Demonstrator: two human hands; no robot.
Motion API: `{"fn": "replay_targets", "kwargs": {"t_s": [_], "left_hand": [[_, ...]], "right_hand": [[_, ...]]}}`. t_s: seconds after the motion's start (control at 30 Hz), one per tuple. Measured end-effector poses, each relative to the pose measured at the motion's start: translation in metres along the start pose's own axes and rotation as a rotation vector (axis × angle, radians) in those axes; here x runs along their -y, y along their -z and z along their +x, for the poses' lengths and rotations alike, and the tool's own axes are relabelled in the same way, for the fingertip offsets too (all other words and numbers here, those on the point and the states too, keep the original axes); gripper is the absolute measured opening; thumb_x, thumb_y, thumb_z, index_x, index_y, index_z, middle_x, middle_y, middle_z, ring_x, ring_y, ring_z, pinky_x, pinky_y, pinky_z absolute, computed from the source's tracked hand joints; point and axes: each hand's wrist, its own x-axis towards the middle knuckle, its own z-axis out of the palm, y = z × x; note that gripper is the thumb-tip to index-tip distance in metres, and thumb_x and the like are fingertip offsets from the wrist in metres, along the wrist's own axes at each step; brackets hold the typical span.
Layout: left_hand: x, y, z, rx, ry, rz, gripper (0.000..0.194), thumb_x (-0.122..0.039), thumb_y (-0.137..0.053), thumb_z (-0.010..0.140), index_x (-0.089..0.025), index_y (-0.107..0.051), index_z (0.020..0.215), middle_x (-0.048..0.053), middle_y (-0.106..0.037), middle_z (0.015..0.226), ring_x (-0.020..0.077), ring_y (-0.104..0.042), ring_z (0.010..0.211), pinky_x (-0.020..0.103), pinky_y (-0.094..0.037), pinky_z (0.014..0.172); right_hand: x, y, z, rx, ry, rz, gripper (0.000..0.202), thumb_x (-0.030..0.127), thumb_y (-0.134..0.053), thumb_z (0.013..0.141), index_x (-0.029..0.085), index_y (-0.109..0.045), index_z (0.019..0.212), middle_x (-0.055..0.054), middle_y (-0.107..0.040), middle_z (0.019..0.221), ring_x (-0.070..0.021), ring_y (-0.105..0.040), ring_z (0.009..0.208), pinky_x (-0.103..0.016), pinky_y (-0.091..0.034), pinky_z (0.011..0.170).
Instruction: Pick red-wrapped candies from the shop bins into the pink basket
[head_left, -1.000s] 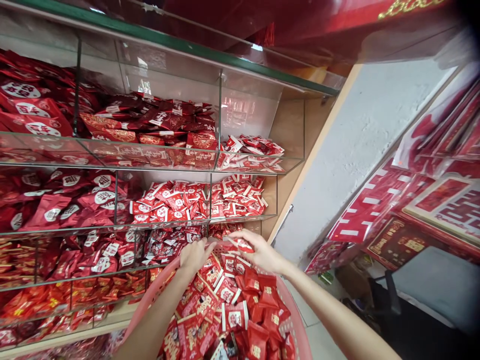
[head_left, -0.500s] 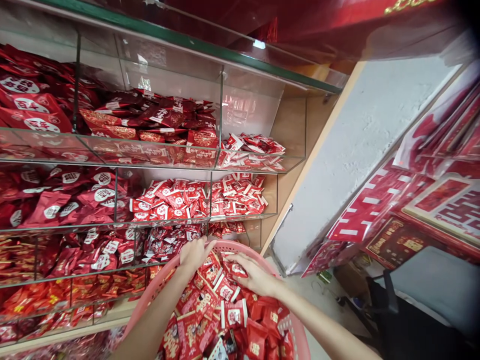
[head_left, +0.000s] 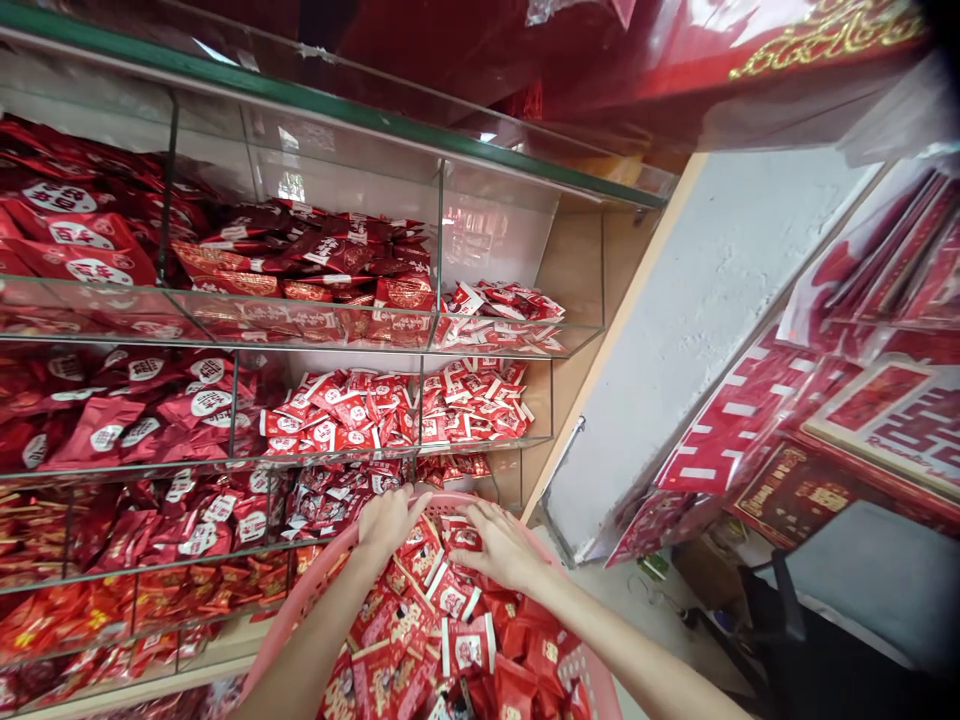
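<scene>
A pink plastic basket (head_left: 264, 655) full of small red wrapped candies (head_left: 469, 645) stands in front of me at the bottom of the view. My left hand (head_left: 386, 522) is closed over the basket's far rim, its thumb pointing right along the edge. Inside that rim, my right hand (head_left: 496, 545) rests palm down over the candies, fingers stretched and thumb apart. A red packet (head_left: 459, 534) lies by its fingertips; whether they touch it is hard to tell.
Glass-divided shelves (head_left: 337, 350) of red candy packets (head_left: 337, 410) rise behind the basket and to the left. At right are a white wall (head_left: 675, 330), hanging red decorations (head_left: 739, 420) and a black chair (head_left: 787, 620). A red item with gold trim (head_left: 810, 50) overhangs the top.
My right hand's fingers have spread apart over the candies, the thumb away from the packet. My left hand stays on the rim. The camera has tilted up slightly.
</scene>
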Motion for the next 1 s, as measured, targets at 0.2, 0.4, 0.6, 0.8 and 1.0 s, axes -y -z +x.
{"fn": "replay_targets", "kwargs": {"t_s": [0.2,0.4,0.6,0.8,1.0], "left_hand": [[-0.001,0.0,0.0,0.011,0.008,0.006,0.064,-0.064,-0.017,0.083,-0.02,-0.06,0.1,0.013,-0.068,0.088,0.0268,-0.064,0.084,0.035,-0.044,0.071],[-0.002,0.004,-0.001,0.028,0.018,-0.003,0.061,-0.061,-0.018,0.084,-0.02,-0.059,0.103,0.013,-0.068,0.089,0.0261,-0.064,0.085,0.035,-0.044,0.072],[-0.002,0.005,-0.002,0.014,0.015,-0.008,0.057,-0.058,-0.019,0.085,-0.02,-0.059,0.102,0.011,-0.069,0.089,0.0247,-0.064,0.085,0.033,-0.044,0.072],[-0.001,0.004,-0.002,0.009,0.01,-0.005,0.057,-0.058,-0.021,0.085,-0.02,-0.059,0.103,0.012,-0.069,0.09,0.0255,-0.064,0.086,0.034,-0.044,0.072],[-0.001,0.004,-0.001,0.005,0.006,0.001,0.061,-0.059,-0.017,0.085,-0.02,-0.06,0.101,0.013,-0.068,0.088,0.0264,-0.064,0.084,0.035,-0.045,0.07]], "right_hand": [[0.02,0.056,0.022,-0.348,0.242,0.015,0.03,0.035,-0.04,0.09,0.022,-0.051,0.113,-0.006,-0.057,0.098,-0.0183,-0.053,0.093,-0.033,-0.044,0.083],[0.003,0.11,0.074,-0.535,0.143,-0.294,0.042,0.031,-0.047,0.084,0.019,-0.042,0.124,-0.012,-0.049,0.117,-0.0245,-0.044,0.107,-0.039,-0.04,0.088],[-0.018,0.132,0.112,-0.31,-0.045,-0.455,0.08,0.052,-0.06,0.07,0.021,-0.027,0.136,-0.015,-0.034,0.134,-0.031,-0.032,0.121,-0.047,-0.03,0.096],[-0.009,0.138,0.122,-0.152,-0.05,-0.463,0.073,0.046,-0.053,0.078,0.025,-0.018,0.139,-0.014,-0.037,0.133,-0.031,-0.038,0.118,-0.049,-0.034,0.092],[-0.006,0.134,0.127,-0.047,-0.106,-0.504,0.09,0.039,-0.067,0.065,0.028,-0.017,0.139,-0.015,-0.028,0.138,-0.0331,-0.032,0.122,-0.05,-0.039,0.089]]}}
